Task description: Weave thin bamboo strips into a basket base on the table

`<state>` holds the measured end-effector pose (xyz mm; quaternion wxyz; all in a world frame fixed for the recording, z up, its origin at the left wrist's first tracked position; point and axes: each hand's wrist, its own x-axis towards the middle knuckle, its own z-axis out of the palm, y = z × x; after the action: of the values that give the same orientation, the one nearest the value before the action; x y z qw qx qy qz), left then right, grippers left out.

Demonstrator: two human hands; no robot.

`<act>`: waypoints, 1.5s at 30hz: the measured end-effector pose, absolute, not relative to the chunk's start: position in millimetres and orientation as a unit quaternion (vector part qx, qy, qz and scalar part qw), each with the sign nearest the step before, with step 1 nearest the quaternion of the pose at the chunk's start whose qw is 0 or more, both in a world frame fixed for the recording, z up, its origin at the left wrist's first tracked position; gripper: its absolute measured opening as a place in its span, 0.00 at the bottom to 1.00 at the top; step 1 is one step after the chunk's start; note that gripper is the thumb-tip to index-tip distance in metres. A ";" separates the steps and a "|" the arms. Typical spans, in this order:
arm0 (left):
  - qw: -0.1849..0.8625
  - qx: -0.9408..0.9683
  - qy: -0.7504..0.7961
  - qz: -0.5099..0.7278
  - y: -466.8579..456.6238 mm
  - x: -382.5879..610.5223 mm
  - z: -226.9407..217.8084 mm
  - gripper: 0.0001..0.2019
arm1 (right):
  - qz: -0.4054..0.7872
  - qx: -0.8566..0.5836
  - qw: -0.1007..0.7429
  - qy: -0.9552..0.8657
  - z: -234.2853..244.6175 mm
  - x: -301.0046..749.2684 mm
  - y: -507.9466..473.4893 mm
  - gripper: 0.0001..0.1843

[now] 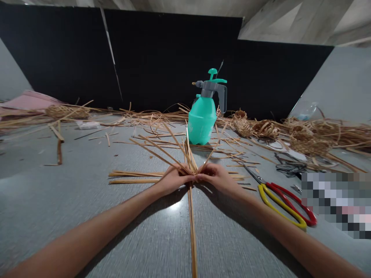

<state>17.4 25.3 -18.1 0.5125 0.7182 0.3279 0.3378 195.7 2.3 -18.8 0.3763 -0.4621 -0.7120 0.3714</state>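
Teal sprayer [202, 119] sits behind strips [162, 154] in left hand [174, 180], right hand [218, 177].

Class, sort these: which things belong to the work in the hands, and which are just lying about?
In use: left hand, right hand, both pinching the crossed strips.
Lying about: spray bottle, yellow-and-red shears, woven scraps, dark scissors.

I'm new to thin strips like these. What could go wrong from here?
1. The left hand and right hand pinch the strips where they cross; if either grip slackens, the fanned ends may spring apart.
2. The spray bottle stands behind the raised ends; a sweep might knock it.
3. The scissors lie by the right forearm, which could brush them.
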 end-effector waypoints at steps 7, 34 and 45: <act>0.499 0.734 0.319 0.332 23.8 17.8 -15.1 0.07 | 0.416 -0.449 0.397 -0.684 -26.5 196.2 4.9 0.07; 0.443 0.763 0.332 0.334 29.6 11.7 -20.7 0.07 | 0.390 -0.467 0.404 -0.683 -20.8 189.2 -2.4 0.06; 0.432 0.775 0.326 0.326 26.3 14.4 -16.0 0.08 | 0.405 -0.455 0.373 -0.700 -15.6 199.3 4.0 0.04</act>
<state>14.4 26.3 -16.0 0.4319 0.7750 0.3261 0.3263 199.3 4.0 -15.6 0.3731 -0.4549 -0.7002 0.4045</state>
